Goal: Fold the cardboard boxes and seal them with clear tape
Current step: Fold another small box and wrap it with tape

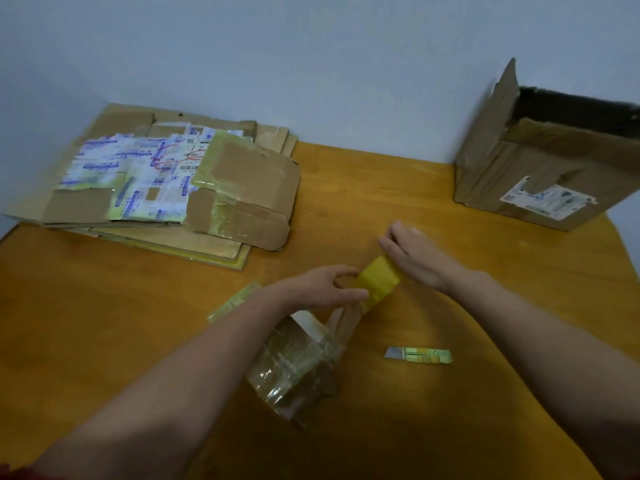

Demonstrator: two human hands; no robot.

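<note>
Centre frame: R hand (415, 258) grips the yellowish tape roll (377, 278) from above while L hand (325, 287) pinches its near edge, prob. to draw tape toward the small taped box (298, 358) below centre. Utility knife (417, 355) lies lower right, handy for cutting. Flattened cardboard stack (166, 181) waits upper left.

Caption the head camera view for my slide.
Left hand and right hand hold a yellowish tape roll by a small taped box; a knife lies nearby.

Bare forearms (194, 358) reaching forward, left hand (323, 288) pinching tape roll (377, 280), right hand (417, 259) curled over its far end
</note>
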